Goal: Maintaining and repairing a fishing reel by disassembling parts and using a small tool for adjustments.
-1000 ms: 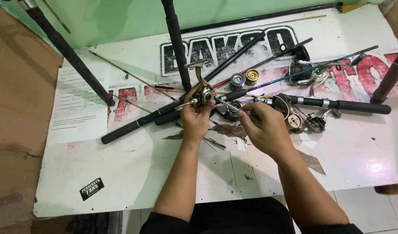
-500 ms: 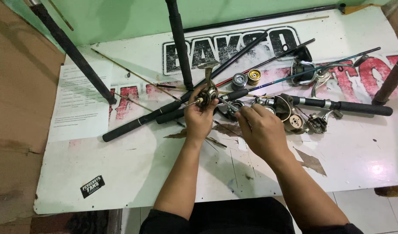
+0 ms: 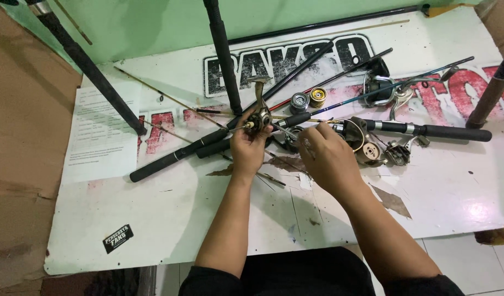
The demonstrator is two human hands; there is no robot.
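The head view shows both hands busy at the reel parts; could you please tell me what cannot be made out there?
- Head view: what the right hand pinches is hidden behind its own fingers.
- The reel body in the left hand is too small to show inner parts.
- The dark rod at upper left is cut off by the top edge.
- The paper sheet is too blurred to read.

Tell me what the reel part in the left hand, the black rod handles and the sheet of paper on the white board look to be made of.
Reel part in the left hand: likely metal, glossy dark body with a brassy knob that glints. Rod handles: matte black with no shine, probably foam or rubber grip. Sheet of paper: thin, flat white printed paper. White board: scuffed, painted, perhaps wood or plastic.
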